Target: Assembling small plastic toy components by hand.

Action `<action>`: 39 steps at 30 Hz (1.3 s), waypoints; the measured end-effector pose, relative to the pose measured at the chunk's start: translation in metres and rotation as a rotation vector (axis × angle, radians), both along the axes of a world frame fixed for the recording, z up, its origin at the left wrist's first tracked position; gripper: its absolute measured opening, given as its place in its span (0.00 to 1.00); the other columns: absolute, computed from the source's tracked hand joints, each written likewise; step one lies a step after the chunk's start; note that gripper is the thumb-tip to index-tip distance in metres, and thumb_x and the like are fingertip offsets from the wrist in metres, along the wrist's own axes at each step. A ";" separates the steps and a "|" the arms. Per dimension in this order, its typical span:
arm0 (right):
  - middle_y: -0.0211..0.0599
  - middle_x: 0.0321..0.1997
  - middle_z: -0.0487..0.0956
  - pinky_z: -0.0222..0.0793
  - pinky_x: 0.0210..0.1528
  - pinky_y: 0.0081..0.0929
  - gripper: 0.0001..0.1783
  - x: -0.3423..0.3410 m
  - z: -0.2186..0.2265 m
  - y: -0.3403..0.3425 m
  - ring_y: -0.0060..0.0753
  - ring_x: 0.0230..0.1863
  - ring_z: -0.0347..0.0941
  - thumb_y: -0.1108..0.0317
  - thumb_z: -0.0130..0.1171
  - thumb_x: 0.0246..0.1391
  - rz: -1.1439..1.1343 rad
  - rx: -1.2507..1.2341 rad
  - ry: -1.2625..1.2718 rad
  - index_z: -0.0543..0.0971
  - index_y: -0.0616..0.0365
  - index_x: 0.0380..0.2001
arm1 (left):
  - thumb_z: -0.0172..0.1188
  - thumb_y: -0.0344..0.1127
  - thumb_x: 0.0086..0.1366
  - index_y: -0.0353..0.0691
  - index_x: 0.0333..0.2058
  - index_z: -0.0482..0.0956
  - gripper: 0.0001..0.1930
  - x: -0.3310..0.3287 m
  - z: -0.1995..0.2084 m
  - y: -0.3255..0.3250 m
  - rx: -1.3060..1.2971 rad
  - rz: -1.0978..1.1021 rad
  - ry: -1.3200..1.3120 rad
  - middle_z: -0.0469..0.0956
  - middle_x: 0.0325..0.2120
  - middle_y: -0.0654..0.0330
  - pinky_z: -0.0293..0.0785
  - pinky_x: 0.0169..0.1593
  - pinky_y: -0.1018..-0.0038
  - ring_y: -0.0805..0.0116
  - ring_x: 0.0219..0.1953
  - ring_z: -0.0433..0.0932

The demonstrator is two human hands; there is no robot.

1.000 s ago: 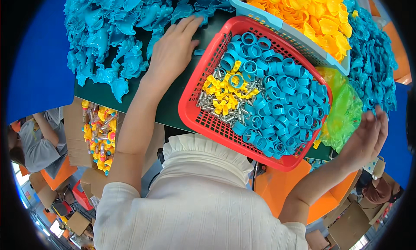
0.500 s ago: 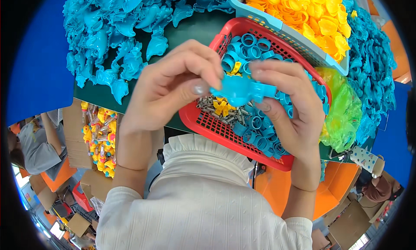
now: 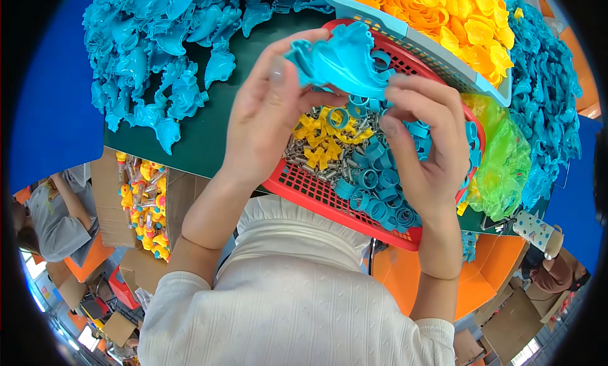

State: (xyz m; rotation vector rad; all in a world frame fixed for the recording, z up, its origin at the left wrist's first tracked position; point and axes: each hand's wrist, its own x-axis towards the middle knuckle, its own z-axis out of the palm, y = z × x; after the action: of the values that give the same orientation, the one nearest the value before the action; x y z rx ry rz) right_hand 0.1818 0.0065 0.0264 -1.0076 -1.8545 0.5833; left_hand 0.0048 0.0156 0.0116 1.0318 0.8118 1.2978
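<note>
A curved, glossy blue plastic shell (image 3: 342, 58) is raised over a red basket (image 3: 316, 195), tilted with its ridged face showing. My left hand (image 3: 263, 112) grips its left end, thumb in front and fingers partly behind it. At its right end are the bent fingertips of my right hand (image 3: 434, 131), which pinch the narrow tip. Below lie blue plastic rings (image 3: 377, 182), small yellow pieces (image 3: 323, 144) and little silver metal parts (image 3: 297, 152), all in the basket.
A heap of blue shells (image 3: 152, 49) covers the far left of the dark green table (image 3: 253, 62). Behind the basket stands a grey-blue crate (image 3: 411, 43) of yellow cups (image 3: 468, 24). A green plastic bag (image 3: 500, 157) and more blue parts (image 3: 544, 100) lie right. A cardboard box (image 3: 114, 207) holds yellow toys.
The blue shell has moved up and turned so its ridged face shows. My left hand has risen and shifted its grip; more of the yellow pieces in the basket shows.
</note>
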 end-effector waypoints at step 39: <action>0.33 0.33 0.69 0.54 0.42 0.30 0.08 0.002 -0.006 -0.007 0.36 0.38 0.65 0.74 0.60 0.37 0.105 -0.385 -0.560 0.72 0.55 0.24 | 0.49 0.41 0.64 0.32 0.53 0.58 0.24 -0.006 -0.013 -0.005 -0.060 -0.085 -0.038 0.70 0.42 0.53 0.70 0.35 0.77 0.71 0.34 0.74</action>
State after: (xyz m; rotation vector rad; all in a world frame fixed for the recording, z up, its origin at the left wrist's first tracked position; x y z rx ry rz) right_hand 0.1833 -0.0009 0.0203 -1.4414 -2.3493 0.8000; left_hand -0.0009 0.0103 -0.0010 0.9814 0.7658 1.2109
